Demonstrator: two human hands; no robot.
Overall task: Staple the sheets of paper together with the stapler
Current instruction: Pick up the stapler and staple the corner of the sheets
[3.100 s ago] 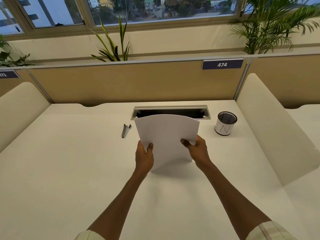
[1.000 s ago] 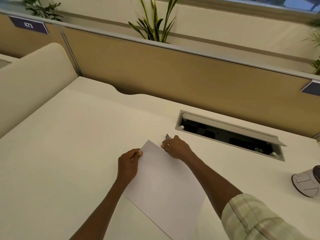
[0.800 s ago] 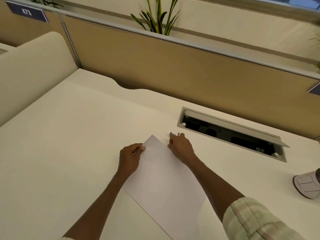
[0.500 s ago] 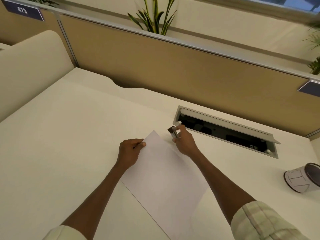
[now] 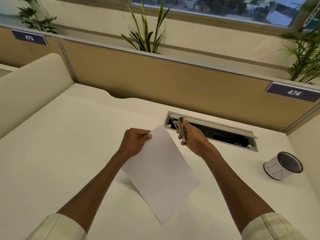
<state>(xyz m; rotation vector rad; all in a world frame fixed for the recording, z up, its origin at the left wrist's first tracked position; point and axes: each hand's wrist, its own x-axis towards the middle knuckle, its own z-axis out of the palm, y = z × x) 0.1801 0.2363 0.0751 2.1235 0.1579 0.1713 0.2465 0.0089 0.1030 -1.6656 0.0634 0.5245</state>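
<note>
Cream desk [image 5: 52,153] under a tan partition [image 5: 155,80], cable slot [image 5: 216,132] near its back edge; sheets of paper [image 5: 161,170] slanted mid-desk, far corner pinched in the left hand [image 5: 135,144]; stapler [image 5: 180,128] clamped in the right hand [image 5: 194,139], raised just beside that corner; pen cup [image 5: 282,166] toward the right edge.

Stapler [image 5: 180,129] shiny metal; sheets of paper [image 5: 161,172] matt white; desk [image 5: 69,144] smooth, matt cream.
</note>
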